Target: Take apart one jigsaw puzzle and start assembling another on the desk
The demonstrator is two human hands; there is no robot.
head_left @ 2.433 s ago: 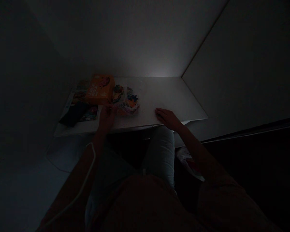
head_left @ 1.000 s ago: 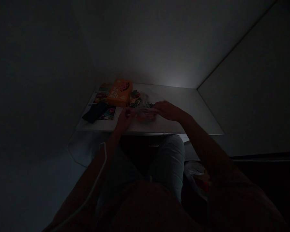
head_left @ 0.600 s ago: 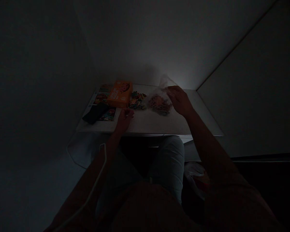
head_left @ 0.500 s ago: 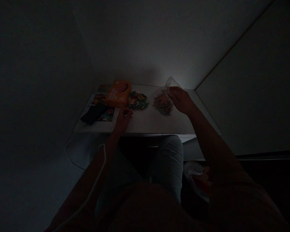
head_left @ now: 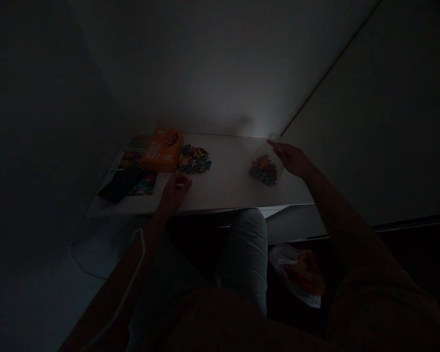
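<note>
We are gripping the bag (head_left: 264, 171) by its upper end with our right hand (head_left: 291, 159), the pieces inside bunching in its lower part. The bag is sitting or hanging over the right part of the table (head_left: 227, 190); we are not managing to tell whether its bottom is touching. Our left hand (head_left: 173, 191) is lying near the front edge, fingers curling, just in front of the box (head_left: 163, 150) and the loose pile (head_left: 195, 160). We are seeing nothing in it, but the dimness is keeping us from telling whether those fingers are closing on something small.

The pile is lying just beside the box, well apart from the bag. On the far left, a dark item (head_left: 121, 184) is partly covering the picture sheet (head_left: 144, 188).

As we are judging it, we are in the middle of placing the bag, keeping its pieces separate from the pile. The next move is calling for a steady lowering until the table is bearing the weight, then a gentle loosening of the fingers, with the bag's top staying upright so nothing is spilling.
</note>
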